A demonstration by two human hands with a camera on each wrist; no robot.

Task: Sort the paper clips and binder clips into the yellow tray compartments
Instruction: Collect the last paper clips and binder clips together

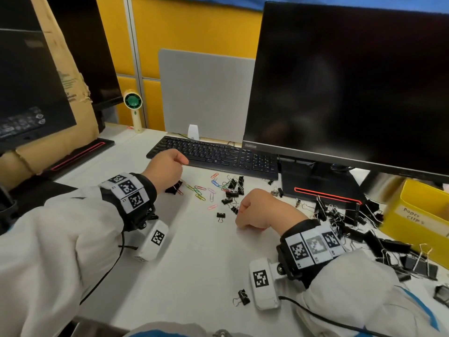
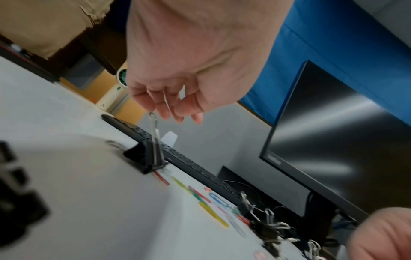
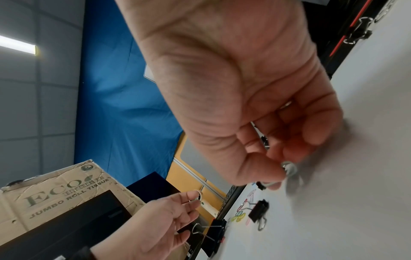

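My left hand (image 1: 167, 167) is curled in front of the keyboard and pinches the wire handle of a large black binder clip (image 1: 174, 187), whose body hangs down to the white desk (image 1: 199, 259). The left wrist view shows the left hand (image 2: 173, 109) and this large clip (image 2: 144, 159). My right hand (image 1: 255, 210) rests on the desk, and in the right wrist view the right hand (image 3: 278, 168) pinches the wire loop of a small binder clip (image 3: 289, 169). Coloured paper clips (image 1: 201, 190) lie between the hands. The yellow tray (image 1: 413, 198), labelled "Paper clips", stands at the right edge.
A big heap of black binder clips (image 1: 352, 222) lies between my right wrist and the tray. More small binder clips (image 1: 233, 186) lie among the paper clips, and one (image 1: 243, 297) near the front. A keyboard (image 1: 218, 154) and a monitor (image 1: 347, 81) stand behind.
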